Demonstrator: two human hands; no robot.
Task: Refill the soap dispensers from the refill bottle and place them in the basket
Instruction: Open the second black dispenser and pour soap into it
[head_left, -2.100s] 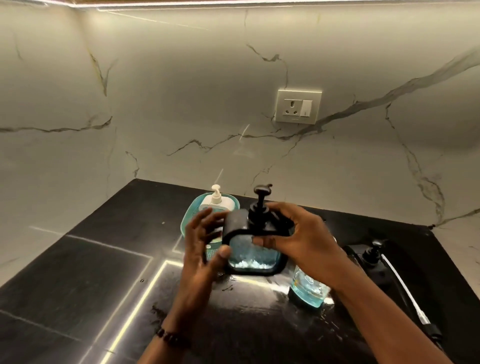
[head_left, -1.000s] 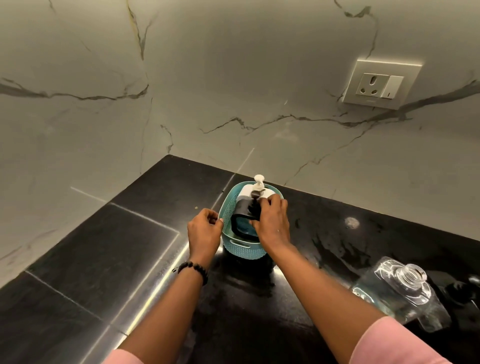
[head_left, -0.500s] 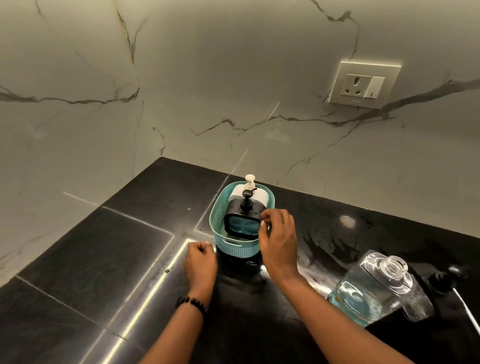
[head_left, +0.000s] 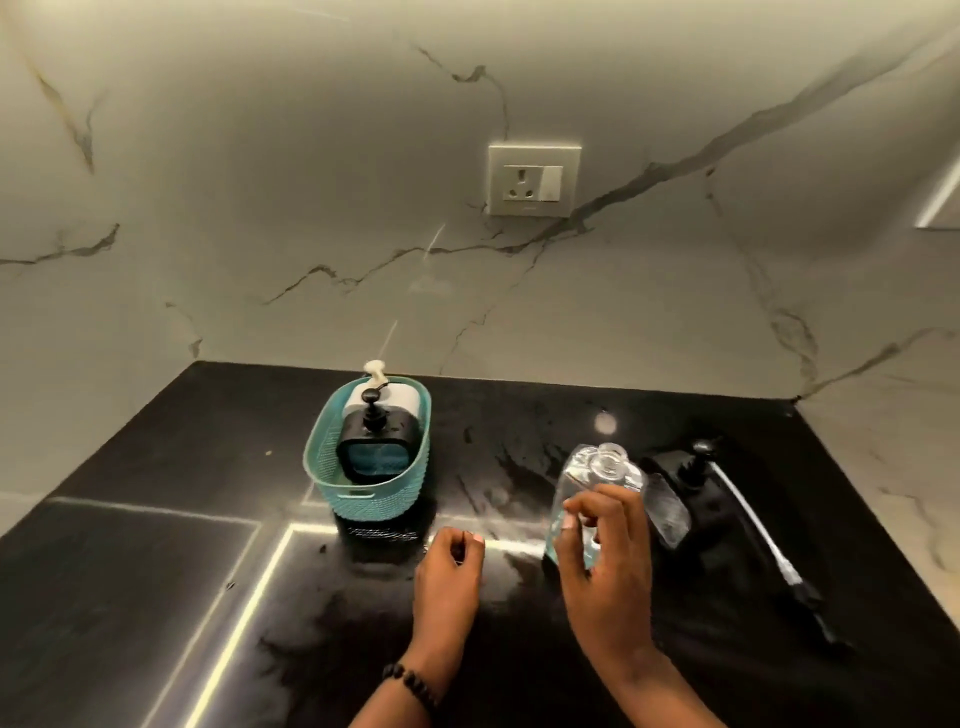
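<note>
A teal basket (head_left: 332, 470) stood on the black table (head_left: 156, 571) toward the far side, left of centre. Inside it, a black dispenser (head_left: 375, 447) with blue soap sat at the near end, and a white dispenser (head_left: 397, 394) stood just behind it. To the right, well apart from the basket, a clear refill bottle (head_left: 592, 475) stood capless with a little blue liquid low inside. The right hand (head_left: 605, 561) was at the bottle's near face, fingers half curled, though whether it gripped the bottle could not be told through the blur. The left hand (head_left: 449, 574) rested near the middle of the table, fingers loosely curled and holding nothing. A black pump with a white tube (head_left: 698, 467) lay to the right of the bottle.
</note>
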